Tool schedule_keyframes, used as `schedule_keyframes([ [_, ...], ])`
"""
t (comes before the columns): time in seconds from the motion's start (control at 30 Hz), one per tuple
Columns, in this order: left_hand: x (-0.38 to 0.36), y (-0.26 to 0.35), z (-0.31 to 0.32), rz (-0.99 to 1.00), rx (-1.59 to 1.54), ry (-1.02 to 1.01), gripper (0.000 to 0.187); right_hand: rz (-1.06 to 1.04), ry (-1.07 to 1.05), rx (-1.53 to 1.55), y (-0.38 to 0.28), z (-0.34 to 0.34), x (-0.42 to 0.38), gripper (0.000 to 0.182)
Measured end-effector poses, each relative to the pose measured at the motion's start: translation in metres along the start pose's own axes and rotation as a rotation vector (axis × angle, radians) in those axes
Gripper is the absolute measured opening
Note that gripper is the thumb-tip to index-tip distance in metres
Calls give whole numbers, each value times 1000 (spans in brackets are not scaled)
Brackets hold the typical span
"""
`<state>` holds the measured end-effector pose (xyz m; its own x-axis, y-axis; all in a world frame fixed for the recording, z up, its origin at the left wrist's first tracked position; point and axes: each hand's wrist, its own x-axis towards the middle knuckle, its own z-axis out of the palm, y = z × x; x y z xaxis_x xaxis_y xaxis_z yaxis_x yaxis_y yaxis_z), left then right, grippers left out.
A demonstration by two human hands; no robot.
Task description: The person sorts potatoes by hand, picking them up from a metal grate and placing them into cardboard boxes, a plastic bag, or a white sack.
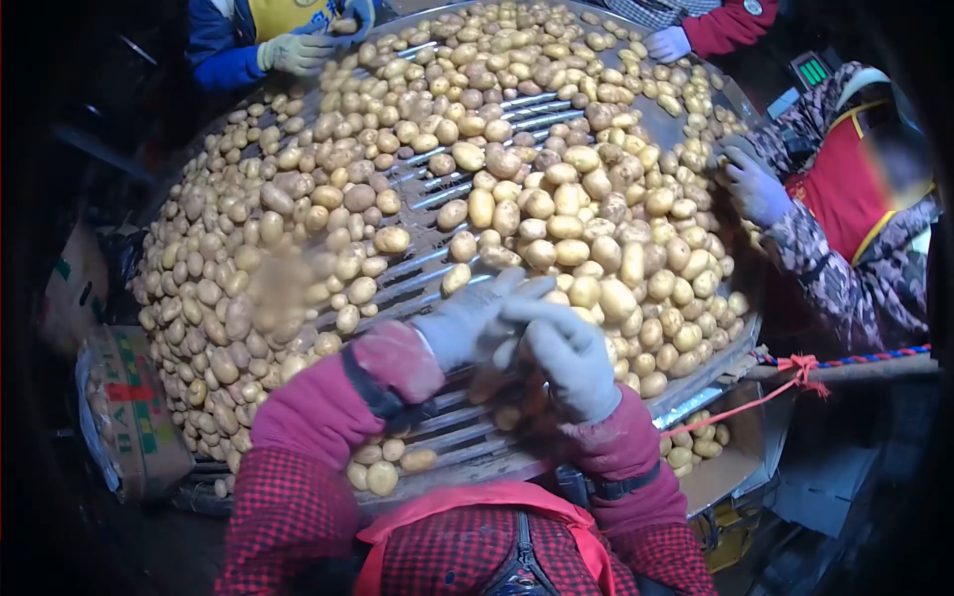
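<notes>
Potatoes (566, 226) lie heaped over a round table with metal bars (422, 268). Both of my hands wear pale gloves and meet above the near part of the bars. My left hand (472, 316) reaches in from the left, fingers stretched toward the near edge of the heap. My right hand (571, 358) is beside it with fingers curled; what it holds, if anything, is hidden. Blurred potatoes show just below and between the hands. A few more potatoes (382, 477) rest by my left wrist at the near edge.
Co-workers' gloved hands are at the back left (296, 54), back right (668, 45) and right (757, 189) of the table. A printed carton (149, 427) stands at the left. An open box of potatoes (730, 477) is at the lower right, near a red cord (730, 409).
</notes>
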<state>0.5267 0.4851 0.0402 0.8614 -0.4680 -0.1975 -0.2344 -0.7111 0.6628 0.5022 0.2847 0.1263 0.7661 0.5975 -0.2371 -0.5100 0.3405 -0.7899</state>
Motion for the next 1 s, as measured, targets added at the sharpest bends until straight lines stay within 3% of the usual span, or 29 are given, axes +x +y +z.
schedule_keyframes([
  [0.03,-9,38,-63,156,-147,-17,62,-103,32,-31,-2,-3,16,41],
  [0.07,-3,56,-98,-80,112,-101,51,-129,44,59,-1,-4,29,42],
  [0.1,11,-1,-85,119,-19,210,52,-82,54,117,-8,2,32,44],
  [0.13,18,9,-126,-158,94,232,54,-36,66,178,-13,6,33,46],
  [0.2,49,-47,-161,-84,367,496,68,-45,-34,293,12,-1,45,46],
  [0.3,108,-105,-199,-269,510,495,73,120,-252,88,50,-6,49,42],
  [0.4,155,-129,-199,-343,480,426,67,218,-347,-41,64,-4,55,37],
  [0.47,175,-130,-182,-381,431,353,64,150,-359,-67,64,-4,56,37],
  [0.53,165,-127,-155,-319,531,558,57,164,-352,-30,71,-5,58,37],
  [0.57,151,-121,-144,-187,663,645,48,157,-357,-26,72,-5,61,37],
  [0.6,142,-117,-143,-186,673,645,48,138,-358,-54,74,-5,61,37],
  [0.67,123,-111,-136,-168,512,428,39,125,-362,-79,72,-4,58,37],
  [0.8,70,-71,-124,10,500,433,29,178,-353,-19,64,-4,56,36],
  [0.87,54,-43,-127,152,440,99,25,226,-355,-25,60,-6,56,37],
  [0.93,63,-42,-141,44,261,46,26,225,-365,15,59,-7,54,38],
  [1.0,96,-70,-160,-4,426,488,33,260,-375,110,56,-8,54,39],
])
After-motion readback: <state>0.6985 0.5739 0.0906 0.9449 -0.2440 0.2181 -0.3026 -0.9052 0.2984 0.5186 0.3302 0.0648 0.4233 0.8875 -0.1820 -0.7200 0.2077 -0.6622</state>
